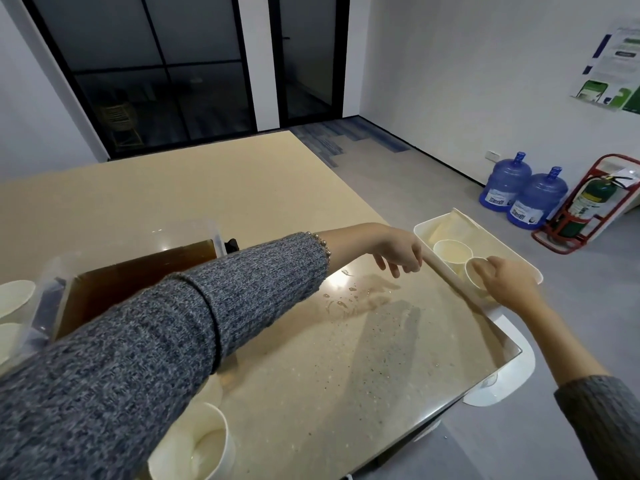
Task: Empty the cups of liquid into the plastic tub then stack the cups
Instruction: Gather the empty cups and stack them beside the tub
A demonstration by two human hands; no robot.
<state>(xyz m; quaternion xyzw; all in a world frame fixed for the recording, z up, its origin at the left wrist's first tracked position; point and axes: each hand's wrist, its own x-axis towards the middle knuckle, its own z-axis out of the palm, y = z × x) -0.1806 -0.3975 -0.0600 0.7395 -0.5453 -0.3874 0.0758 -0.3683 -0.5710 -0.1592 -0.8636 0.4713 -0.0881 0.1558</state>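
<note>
Table [194, 188]: beige top, takes up most of the view; used here as the reference landmark.

Plastic tub [145, 271]: clear, stands on the table's left part, holds brown liquid. Partly hidden by the grey sleeve [173, 327] of the left arm, which crosses the table from lower left.

White tray [519, 258]: sits at the table's right edge, overhanging it. Inside: a paper cup [452, 250], upright, and a second, smaller-looking cup [474, 268] just beside it, nearer the person.

Left hand [398, 249]: at the tray's table-side rim, fingers curled down over it; whether they actually clamp the rim, cannot tell.

Right hand [505, 275]: inside the tray, fingers closed around the second cup.

More cups: one [204, 441] at the table's near edge, open mouth up, pale inside; another [15, 296] at the table's far left, beside the tub.

Droplets [341, 299]: a wet patch on the table between tub and tray.
</note>
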